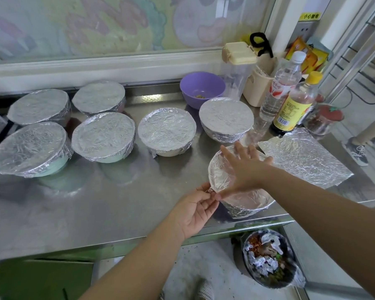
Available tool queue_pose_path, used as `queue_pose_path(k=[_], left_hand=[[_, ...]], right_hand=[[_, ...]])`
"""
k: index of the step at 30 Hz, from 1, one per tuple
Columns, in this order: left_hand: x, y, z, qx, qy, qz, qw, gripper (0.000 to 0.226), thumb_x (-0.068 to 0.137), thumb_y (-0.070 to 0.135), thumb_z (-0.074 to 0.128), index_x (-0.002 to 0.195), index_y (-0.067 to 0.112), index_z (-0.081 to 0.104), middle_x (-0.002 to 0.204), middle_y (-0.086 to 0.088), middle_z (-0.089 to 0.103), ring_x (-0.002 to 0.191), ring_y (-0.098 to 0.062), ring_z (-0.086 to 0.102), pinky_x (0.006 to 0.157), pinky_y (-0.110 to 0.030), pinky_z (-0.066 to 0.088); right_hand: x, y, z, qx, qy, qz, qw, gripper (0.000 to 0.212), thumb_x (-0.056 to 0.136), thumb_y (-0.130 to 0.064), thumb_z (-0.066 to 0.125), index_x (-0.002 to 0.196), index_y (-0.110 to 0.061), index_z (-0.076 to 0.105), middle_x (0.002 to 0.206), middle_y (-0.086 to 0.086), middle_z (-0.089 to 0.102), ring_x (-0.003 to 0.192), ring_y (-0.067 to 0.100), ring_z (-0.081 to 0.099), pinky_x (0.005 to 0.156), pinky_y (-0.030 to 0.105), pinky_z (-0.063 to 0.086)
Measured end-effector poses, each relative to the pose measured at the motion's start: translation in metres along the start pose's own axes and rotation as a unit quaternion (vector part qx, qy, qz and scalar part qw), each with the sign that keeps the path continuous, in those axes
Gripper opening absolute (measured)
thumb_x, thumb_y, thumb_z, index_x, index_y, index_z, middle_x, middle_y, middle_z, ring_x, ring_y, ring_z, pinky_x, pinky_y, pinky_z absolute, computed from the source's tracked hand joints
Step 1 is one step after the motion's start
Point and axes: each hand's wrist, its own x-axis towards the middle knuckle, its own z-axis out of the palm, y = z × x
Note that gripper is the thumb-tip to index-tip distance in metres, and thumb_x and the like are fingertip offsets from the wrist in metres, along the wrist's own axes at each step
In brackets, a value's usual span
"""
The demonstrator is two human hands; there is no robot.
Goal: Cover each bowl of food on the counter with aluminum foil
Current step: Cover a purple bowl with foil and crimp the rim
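Bowl in hand (239,211) sits at the front edge of the steel counter (117,202), its foil cover (221,172) dished in over the mouth and crimped down the near wall. Right hand (245,167) lies flat on the cover, fingers straight and fanned, with the arm reaching in from the bowl's right. Left hand (195,206) is at the bowl's near-left rim, thumb and fingertips pinching the cover's loose edge. The bowl is round, so no long axis to reckon with. The unfinished edge lies near-left, right at the left hand, so that hand looks best placed to tuck it down while the right steadies the top. Just right of the bowl a spare foil sheet (303,156) lies flat, near the right forearm. Beyond the bowl and a little left, a purple bowl (201,87) stands uncovered with a bit of food in the bottom; probably next. Six bowls beyond and to the left are already covered, the nearest covered bowl (225,115) just behind, apart from it.
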Motion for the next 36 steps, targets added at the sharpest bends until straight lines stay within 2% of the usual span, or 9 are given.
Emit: queue_pose_path(k=[3,7,11,16,20,25,27,32,36], left_hand=[[0.001,0.002,0.001,0.094,0.001,0.025,0.995,0.028,0.092,-0.014,0.049,0.108,0.005,0.062,0.086,-0.008,0.071,0.083,-0.016,0.07,0.096,-0.03,0.051],[0.003,0.012,-0.001,0.228,0.024,0.072,0.971,0.018,0.092,-0.007,0.06,0.107,0.002,0.062,0.09,-0.01,0.071,0.084,-0.016,0.068,0.089,-0.027,0.056],[0.004,0.021,-0.001,0.38,0.027,0.131,0.915,0.01,0.09,-0.004,0.066,0.094,0.006,0.065,0.082,-0.008,0.071,0.075,-0.014,0.068,0.079,-0.021,0.057],[0.014,0.028,-0.006,0.516,0.031,0.16,0.841,0.005,0.089,0.007,0.071,0.092,0.011,0.069,0.084,-0.006,0.07,0.077,-0.015,0.064,0.082,-0.032,0.054],[0.019,0.045,-0.003,0.655,0.029,0.202,0.728,0.011,0.083,0.021,0.078,0.091,0.015,0.075,0.086,0.001,0.075,0.075,-0.01,0.066,0.077,-0.031,0.053],[0.025,0.07,0.01,0.794,0.01,0.268,0.545,0.018,0.079,0.038,0.079,0.084,0.023,0.07,0.088,0.007,0.068,0.082,-0.015,0.063,0.077,-0.038,0.052],[0.03,0.076,0.011,0.822,-0.008,0.265,0.504,0.023,0.079,0.044,0.077,0.086,0.023,0.07,0.092,0.008,0.066,0.086,-0.015,0.061,0.079,-0.039,0.05],[0.037,0.081,0.013,0.815,-0.031,0.244,0.524,0.027,0.074,0.047,0.077,0.085,0.023,0.07,0.089,0.009,0.067,0.084,-0.013,0.062,0.079,-0.039,0.051],[0.035,0.074,0.002,0.732,-0.013,0.238,0.638,0.019,0.076,0.032,0.083,0.086,0.036,0.067,0.089,0.015,0.07,0.084,-0.003,0.065,0.078,-0.027,0.054]], right_hand=[[0.001,0.0,0.001,0.0,-0.002,0.0,1.0,0.152,0.041,-0.101,0.06,0.148,-0.046,-0.033,0.159,0.001,-0.041,0.147,0.042,-0.031,0.106,0.084,0.0],[0.002,0.002,0.002,0.0,0.0,-0.001,1.0,0.153,0.04,-0.102,0.059,0.147,-0.046,-0.035,0.158,0.001,-0.042,0.147,0.042,-0.031,0.106,0.085,0.0],[0.002,0.001,0.002,0.002,0.001,-0.003,1.0,0.153,0.04,-0.101,0.059,0.148,-0.046,-0.034,0.158,0.001,-0.042,0.146,0.042,-0.031,0.105,0.085,-0.001],[0.002,0.002,0.003,0.007,0.006,-0.004,1.0,0.154,0.039,-0.101,0.06,0.148,-0.046,-0.034,0.159,0.001,-0.041,0.147,0.042,-0.031,0.105,0.085,-0.001],[0.002,0.001,0.003,0.006,0.01,-0.003,1.0,0.154,0.039,-0.101,0.06,0.148,-0.046,-0.033,0.159,0.002,-0.04,0.147,0.043,-0.03,0.105,0.084,-0.001],[0.002,0.0,0.003,0.001,0.011,-0.005,1.0,0.154,0.04,-0.1,0.06,0.149,-0.044,-0.033,0.16,0.003,-0.039,0.147,0.045,-0.028,0.104,0.085,0.0],[0.002,0.0,0.004,-0.002,0.015,-0.004,1.0,0.154,0.039,-0.101,0.06,0.149,-0.044,-0.033,0.161,0.003,-0.038,0.148,0.045,-0.027,0.104,0.085,0.001],[0.003,0.0,0.007,-0.005,0.028,0.0,1.0,0.154,0.038,-0.102,0.058,0.149,-0.045,-0.033,0.162,0.003,-0.036,0.149,0.044,-0.025,0.106,0.085,0.002],[0.002,-0.003,0.008,0.022,0.03,0.027,0.999,0.151,0.04,-0.103,0.054,0.149,-0.044,-0.033,0.161,0.003,-0.038,0.148,0.046,-0.025,0.105,0.086,0.003]])
